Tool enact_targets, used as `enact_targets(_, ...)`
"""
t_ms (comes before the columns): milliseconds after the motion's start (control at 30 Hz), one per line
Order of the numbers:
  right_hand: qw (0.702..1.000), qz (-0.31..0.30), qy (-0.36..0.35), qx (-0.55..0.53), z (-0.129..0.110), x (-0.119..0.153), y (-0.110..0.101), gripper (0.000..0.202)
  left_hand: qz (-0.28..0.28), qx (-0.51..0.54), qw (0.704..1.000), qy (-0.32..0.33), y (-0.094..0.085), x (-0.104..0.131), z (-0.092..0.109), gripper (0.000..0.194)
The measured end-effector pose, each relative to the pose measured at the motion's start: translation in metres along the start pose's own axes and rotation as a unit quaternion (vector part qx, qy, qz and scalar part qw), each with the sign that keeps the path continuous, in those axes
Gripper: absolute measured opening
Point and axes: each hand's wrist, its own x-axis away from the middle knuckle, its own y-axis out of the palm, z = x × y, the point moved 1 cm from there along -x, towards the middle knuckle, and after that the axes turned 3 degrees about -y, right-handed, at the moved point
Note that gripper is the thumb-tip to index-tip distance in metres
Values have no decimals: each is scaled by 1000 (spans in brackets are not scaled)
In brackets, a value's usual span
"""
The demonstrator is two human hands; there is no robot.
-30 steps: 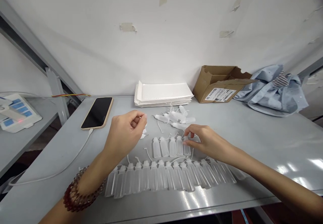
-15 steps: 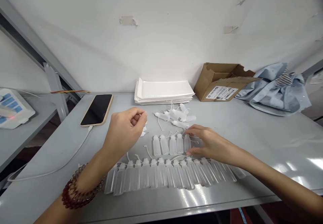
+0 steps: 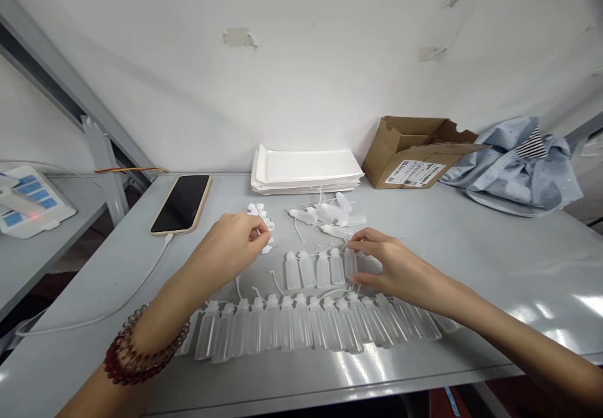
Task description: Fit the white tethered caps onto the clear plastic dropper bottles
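Note:
My left hand has its fingers curled together beside a small pile of white caps; anything between the fingertips is hidden. My right hand has thumb and fingers around the rightmost small bottle of a short row of translucent bottles. Nearer the front edge lies a long row of larger translucent bottles with thin white straps. Behind the short row, several small bottles with needle-like tips lie in a loose heap.
A stack of white envelopes rests against the wall, next to an open cardboard box. Light blue cloth lies at the right. On the left are a phone with its cable and a white device.
My left hand has moved slightly down and left, uncovering more of the white caps. My right hand has shifted only slightly at the same small bottle.

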Motion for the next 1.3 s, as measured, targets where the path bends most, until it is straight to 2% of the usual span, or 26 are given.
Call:
enact_targets(67,1000,-4,6,2,0,0,-1,23,-42,-42,998,0,3,-2,-3,22)
enact_targets(133,1000,-13,6,5,0,0,-1,25,-61,-76,995,1,7,-3,-5,20)
enact_targets(267,1000,-25,2,10,2,1,-4,31,-64,-112,992,-4,12,-3,-6,17)
enact_targets(500,997,-41,47,34,-1,-2,-10,42,-60,-145,988,-13,14,-4,-5,16)
enact_targets(600,998,-25,39,31,3,-3,-9,40,-61,-157,985,-22,15,-4,-5,15)
enact_targets(700,999,17,23,20,10,-6,-4,33,-63,-166,984,-29,15,-4,-4,16)
enact_targets(867,996,77,37,36,19,-10,5,23,-60,-173,982,-35,13,-3,-2,17)
enact_targets(1133,992,81,46,88,12,-9,7,15,-69,-175,982,-18,13,-2,-1,18)
enact_targets(1300,989,91,82,78,12,-9,9,24,-72,-181,981,-21,13,-2,0,18)
